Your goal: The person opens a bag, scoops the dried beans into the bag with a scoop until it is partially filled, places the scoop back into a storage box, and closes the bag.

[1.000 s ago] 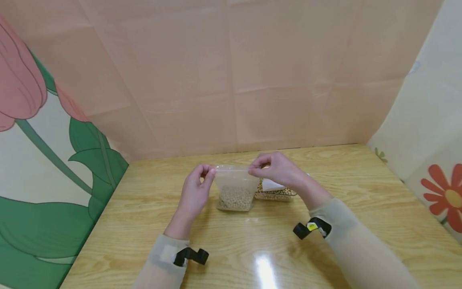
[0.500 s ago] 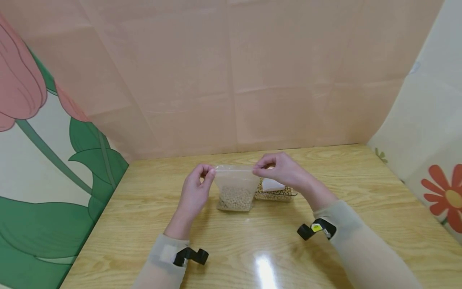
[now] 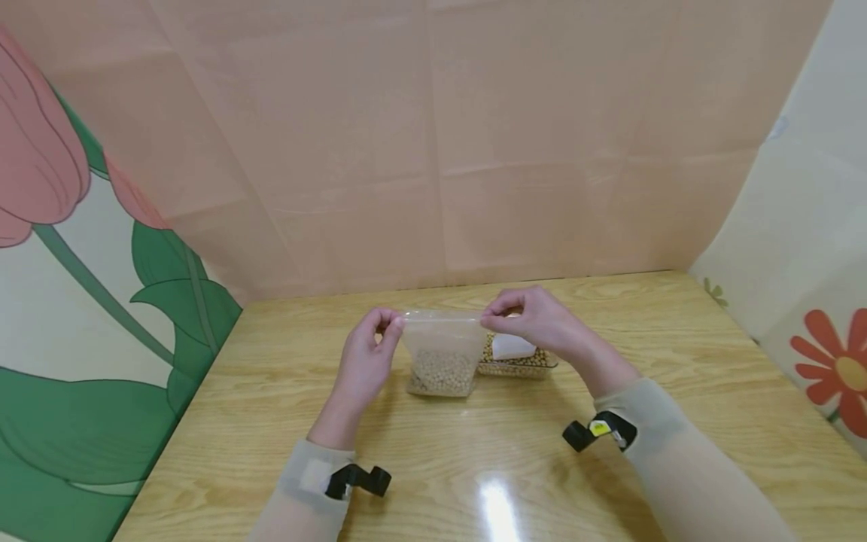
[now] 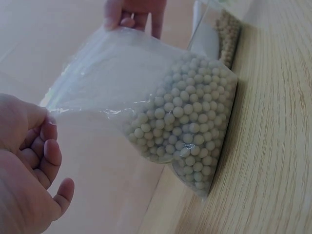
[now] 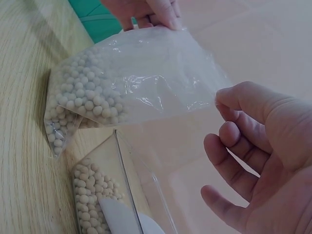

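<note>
A clear zip bag (image 3: 443, 361) stands on the table, its lower half filled with small round pale beads (image 4: 190, 117). My left hand (image 3: 366, 357) pinches the bag's top left corner between thumb and index finger. At the opposite top corner, my right hand (image 3: 531, 320) pinches the plastic the same way, other fingers loosely curled. The top edge is stretched straight between both hands. Behind the bag to the right sits a clear box (image 3: 518, 369) of similar beads, with a white scoop-like piece (image 3: 511, 346) lying on them. The right hand partly covers that box in the head view.
The wood-grain table (image 3: 433, 467) runs back to a pink backdrop (image 3: 433, 150). Flower-printed panels stand on the left and right sides. Each wrist wears a black camera mount.
My right hand has slid rightward along the bag's top edge to its corner. The left hand and the bag's base have stayed in place.
</note>
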The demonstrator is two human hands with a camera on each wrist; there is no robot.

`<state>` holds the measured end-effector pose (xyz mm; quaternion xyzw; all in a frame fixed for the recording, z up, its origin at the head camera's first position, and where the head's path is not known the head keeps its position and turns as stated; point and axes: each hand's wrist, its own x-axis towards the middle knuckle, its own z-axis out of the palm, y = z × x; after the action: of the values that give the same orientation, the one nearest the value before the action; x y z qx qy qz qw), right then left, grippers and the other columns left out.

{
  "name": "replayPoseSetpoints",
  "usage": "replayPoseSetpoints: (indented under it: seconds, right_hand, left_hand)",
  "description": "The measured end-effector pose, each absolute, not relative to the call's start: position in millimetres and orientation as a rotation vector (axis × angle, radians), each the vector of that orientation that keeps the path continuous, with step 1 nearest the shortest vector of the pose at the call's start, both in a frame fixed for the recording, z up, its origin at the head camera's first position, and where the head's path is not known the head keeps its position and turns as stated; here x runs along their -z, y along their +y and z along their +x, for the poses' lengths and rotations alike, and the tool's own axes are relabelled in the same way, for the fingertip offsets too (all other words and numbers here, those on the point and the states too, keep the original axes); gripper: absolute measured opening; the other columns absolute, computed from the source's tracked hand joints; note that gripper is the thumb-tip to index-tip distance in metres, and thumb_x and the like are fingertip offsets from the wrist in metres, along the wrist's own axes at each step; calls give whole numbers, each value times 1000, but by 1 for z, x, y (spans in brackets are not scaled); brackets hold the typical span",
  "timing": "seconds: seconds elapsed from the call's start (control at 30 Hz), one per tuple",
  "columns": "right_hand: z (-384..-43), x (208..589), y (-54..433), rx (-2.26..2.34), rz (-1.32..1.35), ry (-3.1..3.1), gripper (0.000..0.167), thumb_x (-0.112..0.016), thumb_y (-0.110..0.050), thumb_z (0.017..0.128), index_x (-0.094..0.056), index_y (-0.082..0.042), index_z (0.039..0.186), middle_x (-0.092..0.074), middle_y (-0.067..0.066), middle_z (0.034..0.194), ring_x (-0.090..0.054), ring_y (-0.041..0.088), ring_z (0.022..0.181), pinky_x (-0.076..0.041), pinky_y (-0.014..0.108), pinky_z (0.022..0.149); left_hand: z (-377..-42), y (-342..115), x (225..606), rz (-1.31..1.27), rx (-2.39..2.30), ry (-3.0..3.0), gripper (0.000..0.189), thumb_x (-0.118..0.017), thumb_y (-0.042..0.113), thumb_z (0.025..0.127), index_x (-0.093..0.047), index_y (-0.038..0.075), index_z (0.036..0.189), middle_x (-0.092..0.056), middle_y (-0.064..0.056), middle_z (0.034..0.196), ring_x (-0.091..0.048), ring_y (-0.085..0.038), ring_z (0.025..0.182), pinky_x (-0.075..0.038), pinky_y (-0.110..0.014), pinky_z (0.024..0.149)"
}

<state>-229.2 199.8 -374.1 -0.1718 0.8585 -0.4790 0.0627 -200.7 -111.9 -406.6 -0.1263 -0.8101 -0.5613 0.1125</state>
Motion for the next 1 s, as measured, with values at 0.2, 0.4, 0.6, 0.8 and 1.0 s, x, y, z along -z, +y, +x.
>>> replayPoseSetpoints:
  seconds: [0.2,0.4,0.6,0.8,1.0]
  right_hand:
    - [-226,373,201,1460,-532,2580,23,-80,-37,103,-84,-16,112,-76,3,121,-66,27,126,-48,58,113]
    - [-222,370,203,1436,-542,2577,18,-80,-36,103,-85,-19,110,-76,0,119,-67,25,122,-50,56,109]
    - [-215,365,203,1369,-591,2583,18,-82,-39,101,-85,-22,108,-77,-4,117,-68,23,116,-53,51,103]
    - [-213,363,198,1348,-603,2533,20,-83,-40,100,-85,-22,109,-78,-2,115,-70,24,112,-54,50,101]
    - [-233,377,184,1391,-485,2535,28,-80,-44,102,-84,-20,116,-77,1,123,-68,25,121,-51,53,109]
  left_hand:
    - [-200,-112,408,-364,1654,-2375,18,-62,25,115,-68,8,115,-65,-6,107,-58,-24,105,-48,-41,87]
    - [-192,-114,405,-367,1665,-2397,17,-61,26,115,-67,10,116,-64,-6,107,-58,-23,105,-49,-42,87]
    - [-179,-121,398,-359,1647,-2448,17,-61,27,115,-67,10,115,-64,-6,107,-59,-24,104,-50,-39,86]
    - [-169,-128,392,-302,1674,-2496,19,-61,28,115,-67,10,113,-62,-7,104,-56,-24,99,-48,-36,81]
    - [-191,-130,401,-179,1654,-2499,20,-63,23,114,-70,5,115,-68,-9,108,-59,-24,101,-50,-41,89]
